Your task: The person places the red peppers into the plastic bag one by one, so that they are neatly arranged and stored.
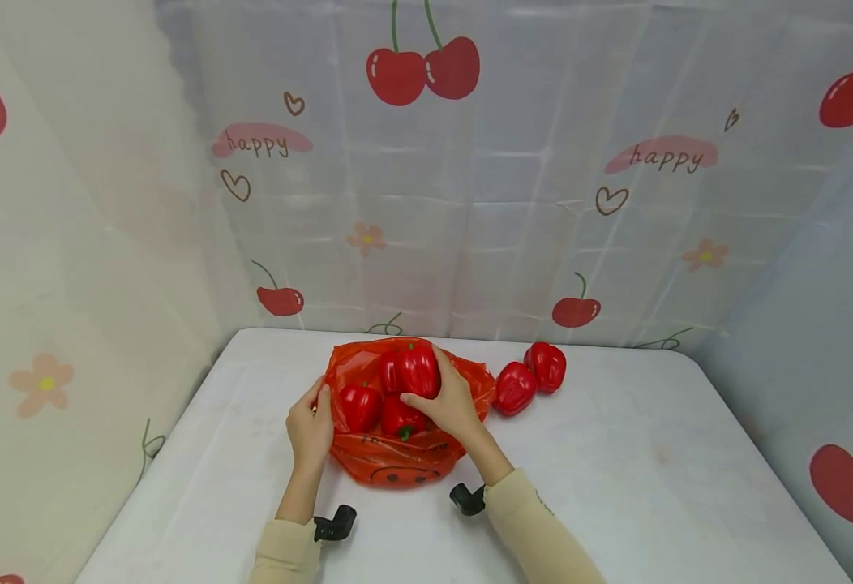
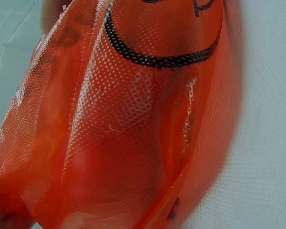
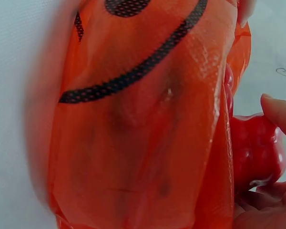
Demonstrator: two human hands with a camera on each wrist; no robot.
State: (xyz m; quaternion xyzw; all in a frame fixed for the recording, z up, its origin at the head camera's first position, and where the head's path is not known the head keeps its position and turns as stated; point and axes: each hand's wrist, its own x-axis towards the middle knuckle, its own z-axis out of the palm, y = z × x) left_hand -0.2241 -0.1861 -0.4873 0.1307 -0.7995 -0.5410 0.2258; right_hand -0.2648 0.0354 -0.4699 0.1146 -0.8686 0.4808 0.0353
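Note:
An orange-red plastic bag (image 1: 386, 469) with a black printed face lies open at the middle of the table, with red bell peppers (image 1: 360, 408) inside. My left hand (image 1: 310, 428) grips the bag's rim on its left side. Over the bag's mouth, my right hand (image 1: 452, 403) holds a glossy red bell pepper (image 1: 421, 370) between thumb and fingers. In the right wrist view that same pepper (image 3: 255, 150) shows beside the bag (image 3: 143, 143). The bag (image 2: 119, 157) fills most of the left wrist view and hides much of the left hand.
Two more red bell peppers (image 1: 516, 388) rest on the white table (image 1: 653, 487) just right of the bag, touching each other. A pale curtain (image 1: 499, 211) with printed cherries hangs behind the table's far edge. Black wrist mounts (image 1: 335, 523) stick out from both forearms.

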